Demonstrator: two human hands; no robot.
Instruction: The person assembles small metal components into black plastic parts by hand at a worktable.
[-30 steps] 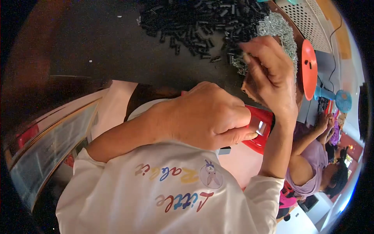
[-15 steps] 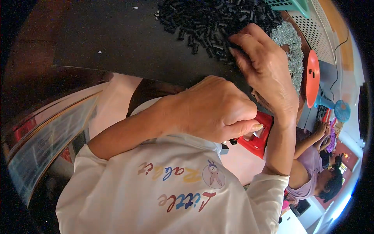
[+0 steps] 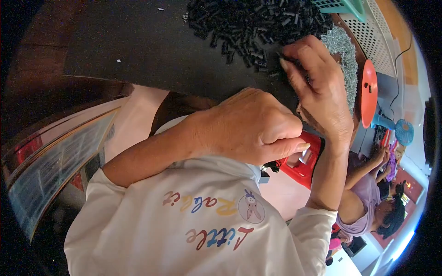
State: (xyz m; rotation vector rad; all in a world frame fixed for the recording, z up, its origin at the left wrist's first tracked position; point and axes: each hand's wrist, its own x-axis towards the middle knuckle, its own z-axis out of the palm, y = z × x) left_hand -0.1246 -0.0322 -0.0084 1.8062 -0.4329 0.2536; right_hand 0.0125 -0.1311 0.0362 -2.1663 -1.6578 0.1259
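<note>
A heap of small black tube-like pieces (image 3: 248, 27) lies at the far edge of the dark tabletop (image 3: 138, 46). Just right of the heap's near edge, my right hand (image 3: 320, 78) has thumb and forefinger closed on a small black piece (image 3: 286, 56). My left hand (image 3: 258, 126) is curled at the table's near edge, thumb pressed against the bent forefinger. What it holds, if anything, is hidden from view. Beyond my right hand lies a pile of small shiny silvery pieces (image 3: 343, 50).
At the right stand an orange-red dish (image 3: 369, 99) with a few black bits and a small blue fan (image 3: 404, 131). A green basket (image 3: 354, 8) and a white perforated tray (image 3: 375, 41) are at the far right. A red plastic stool (image 3: 306, 172) is below. Another person (image 3: 368, 202) works at right.
My right hand has drawn back from the heap, slightly toward me and to the right, with a black piece in its fingertips. The left hand has barely moved.
</note>
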